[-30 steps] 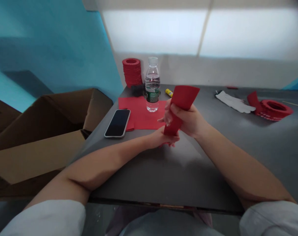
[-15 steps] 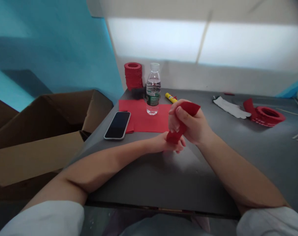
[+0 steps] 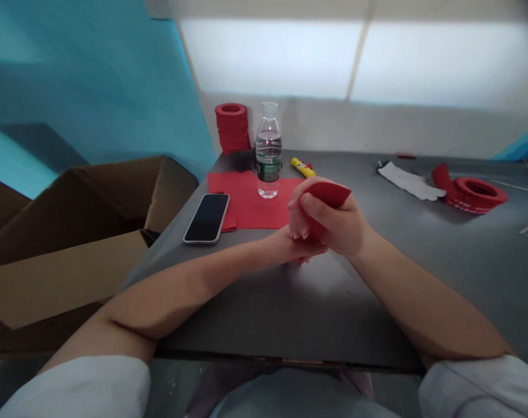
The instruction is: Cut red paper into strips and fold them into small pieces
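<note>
A red paper strip (image 3: 330,193) is curled over inside my right hand (image 3: 329,223), which grips it just above the dark table (image 3: 290,302). My left hand (image 3: 285,247) lies under the right one and pinches the strip's lower end, most of which is hidden by the fingers. Flat red paper sheets (image 3: 246,203) lie just beyond the hands, with a water bottle (image 3: 268,152) standing on them.
A phone (image 3: 207,217) lies face up to the left of the sheets. A stack of red paper rings (image 3: 232,126) and a yellow glue stick (image 3: 302,168) sit at the back. A white glove (image 3: 409,181) and more red rings (image 3: 479,192) lie far right. An open cardboard box (image 3: 72,238) stands left of the table.
The strip stood tall out of my right hand; now it is bent down and rolled into the fist. Both hands have come closer together and lower toward the table.
</note>
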Tool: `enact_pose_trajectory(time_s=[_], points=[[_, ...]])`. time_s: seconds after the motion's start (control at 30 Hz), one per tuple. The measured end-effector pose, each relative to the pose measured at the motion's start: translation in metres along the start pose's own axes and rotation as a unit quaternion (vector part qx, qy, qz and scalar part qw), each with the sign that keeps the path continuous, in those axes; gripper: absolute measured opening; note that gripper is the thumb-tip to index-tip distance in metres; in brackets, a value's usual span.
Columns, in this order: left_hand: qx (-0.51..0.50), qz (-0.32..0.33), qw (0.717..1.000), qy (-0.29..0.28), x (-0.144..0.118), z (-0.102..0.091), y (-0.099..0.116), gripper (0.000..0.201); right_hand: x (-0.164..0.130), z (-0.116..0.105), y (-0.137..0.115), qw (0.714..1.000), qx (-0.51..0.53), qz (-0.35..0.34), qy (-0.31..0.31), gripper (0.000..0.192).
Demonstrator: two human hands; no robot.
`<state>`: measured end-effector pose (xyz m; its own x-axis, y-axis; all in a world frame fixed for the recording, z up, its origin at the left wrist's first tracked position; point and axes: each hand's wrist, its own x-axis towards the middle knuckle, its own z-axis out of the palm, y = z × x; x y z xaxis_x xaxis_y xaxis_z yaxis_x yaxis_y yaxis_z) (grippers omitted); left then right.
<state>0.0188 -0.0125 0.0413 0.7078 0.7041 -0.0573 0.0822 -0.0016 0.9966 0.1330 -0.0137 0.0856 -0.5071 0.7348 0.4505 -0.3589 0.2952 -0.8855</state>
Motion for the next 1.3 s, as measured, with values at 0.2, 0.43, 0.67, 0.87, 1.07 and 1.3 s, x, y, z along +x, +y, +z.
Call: enact_pose_trajectory(time_s=[0.2,0.43,0.67,0.87,1.07,1.3], points=[[-0.116,0.031,0.993,-0.011,0.0,0.001,-0.006,0.023,0.003,-0.007,-0.002,0.999,0.011,0.023,0.047,0.02],[-0.164,0.004,0.986,0.012,0.004,-0.01,-0.007,0.021,0.012,-0.045,-0.015,0.974,-0.174,0.002,0.146,0.014],[-0.212,-0.013,0.977,-0.001,0.007,-0.02,-0.011,0.052,0.006,-0.058,-0.031,0.827,-0.532,-0.085,0.16,0.013],[-0.233,-0.006,0.972,0.021,0.009,-0.023,-0.004,0.067,0.002,-0.054,-0.037,0.784,-0.6,-0.118,0.103,0.015],[-0.27,0.021,0.961,0.058,0.012,-0.029,-0.001,0.075,-0.001,-0.036,-0.028,0.767,-0.628,-0.115,0.065,0.018],[-0.196,0.023,0.98,0.027,0.007,-0.027,-0.003,0.044,0.007,-0.048,-0.019,0.827,-0.51,-0.128,0.197,0.015]])
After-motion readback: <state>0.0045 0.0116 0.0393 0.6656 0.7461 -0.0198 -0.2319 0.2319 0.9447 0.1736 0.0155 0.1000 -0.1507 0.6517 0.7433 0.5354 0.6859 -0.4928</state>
